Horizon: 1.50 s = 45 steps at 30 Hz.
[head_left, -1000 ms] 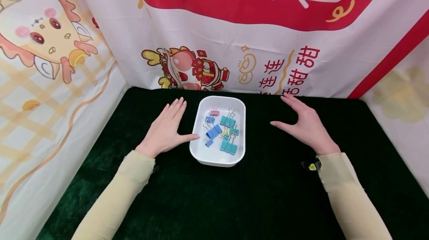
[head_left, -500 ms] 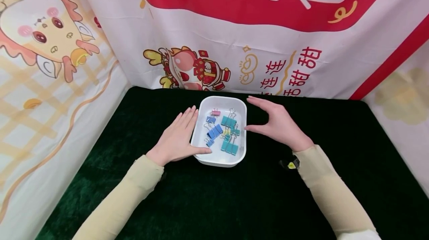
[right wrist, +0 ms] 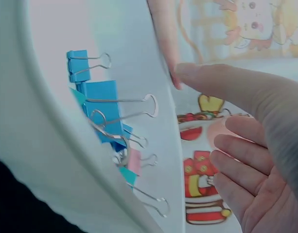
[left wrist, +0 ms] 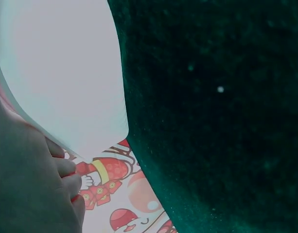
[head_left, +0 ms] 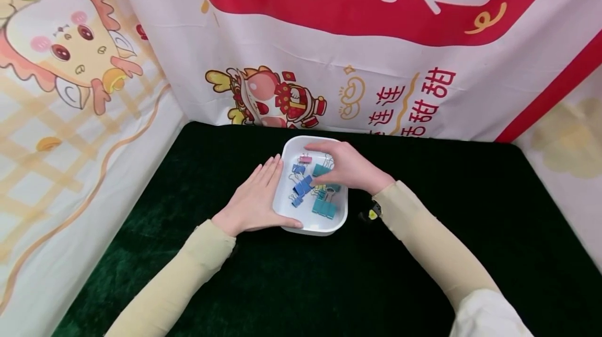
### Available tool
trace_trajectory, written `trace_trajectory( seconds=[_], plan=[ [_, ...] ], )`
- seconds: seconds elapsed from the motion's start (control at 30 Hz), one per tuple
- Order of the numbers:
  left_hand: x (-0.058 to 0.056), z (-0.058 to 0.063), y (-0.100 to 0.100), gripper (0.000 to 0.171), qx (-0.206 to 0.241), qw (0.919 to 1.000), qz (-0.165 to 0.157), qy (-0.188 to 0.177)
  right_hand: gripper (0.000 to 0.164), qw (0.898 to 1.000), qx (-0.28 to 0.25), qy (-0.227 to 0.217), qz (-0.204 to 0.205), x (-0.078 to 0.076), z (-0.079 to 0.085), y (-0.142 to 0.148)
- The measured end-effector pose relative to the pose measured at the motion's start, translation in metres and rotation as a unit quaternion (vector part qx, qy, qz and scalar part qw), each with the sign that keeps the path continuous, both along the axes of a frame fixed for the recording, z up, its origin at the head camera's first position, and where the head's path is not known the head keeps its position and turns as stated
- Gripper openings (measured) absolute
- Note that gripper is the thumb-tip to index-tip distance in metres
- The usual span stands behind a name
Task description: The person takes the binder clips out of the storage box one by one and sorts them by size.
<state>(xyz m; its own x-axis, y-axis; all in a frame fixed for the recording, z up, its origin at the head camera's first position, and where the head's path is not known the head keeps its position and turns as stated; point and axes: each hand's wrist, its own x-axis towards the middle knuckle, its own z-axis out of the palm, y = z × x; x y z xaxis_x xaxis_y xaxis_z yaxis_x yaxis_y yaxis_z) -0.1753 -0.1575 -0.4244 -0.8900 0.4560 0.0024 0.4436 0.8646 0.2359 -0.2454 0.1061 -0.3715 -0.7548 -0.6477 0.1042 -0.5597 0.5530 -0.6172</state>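
A white plastic tray stands on the dark green cloth, with several binder clips inside. Blue binder clips lie toward its left, a pink binder clip at the far end and teal binder clips along the right. My left hand rests straight fingers along the left wall, thumb at the near rim. My right hand is over the tray's right side, thumb and fingers spread apart above the clips, hiding some of them. The right wrist view shows nothing between thumb and fingers of the right hand.
Green velvet-like cloth covers the table. A white and red printed curtain hangs right behind the table's far edge, and a cartoon-printed curtain runs along the left side. In the left wrist view the tray's outer wall shows large.
My right hand has swung in from the right and now reaches over the tray. My left hand has come closer and settled against the tray's left wall.
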Motion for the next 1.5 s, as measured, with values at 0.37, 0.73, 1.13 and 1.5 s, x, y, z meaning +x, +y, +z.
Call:
trace_trajectory(
  seconds=[0.37, 0.73, 1.13, 1.5],
  plan=[
    [0.0, 0.0, 0.0, 0.143, -0.005, 0.9999, -0.012, 0.0, 0.065, 0.997, 0.055, -0.037, 0.047, -0.016, -0.018, -0.025],
    [0.0, 0.0, -0.001, 0.144, -0.008, 0.9999, -0.008, 0.005, 0.04, 0.995, 0.03, -0.069, 0.06, -0.015, -0.025, -0.028],
    [0.001, 0.001, -0.001, 0.143, -0.004, 1.0, -0.005, -0.001, 0.054, 0.995, 0.079, -0.048, 0.045, -0.015, -0.032, -0.029],
    [0.003, 0.002, 0.0, 0.139, 0.002, 1.0, -0.005, -0.004, 0.047, 0.988, 0.138, -0.063, 0.042, -0.013, -0.04, -0.035]
  ],
)
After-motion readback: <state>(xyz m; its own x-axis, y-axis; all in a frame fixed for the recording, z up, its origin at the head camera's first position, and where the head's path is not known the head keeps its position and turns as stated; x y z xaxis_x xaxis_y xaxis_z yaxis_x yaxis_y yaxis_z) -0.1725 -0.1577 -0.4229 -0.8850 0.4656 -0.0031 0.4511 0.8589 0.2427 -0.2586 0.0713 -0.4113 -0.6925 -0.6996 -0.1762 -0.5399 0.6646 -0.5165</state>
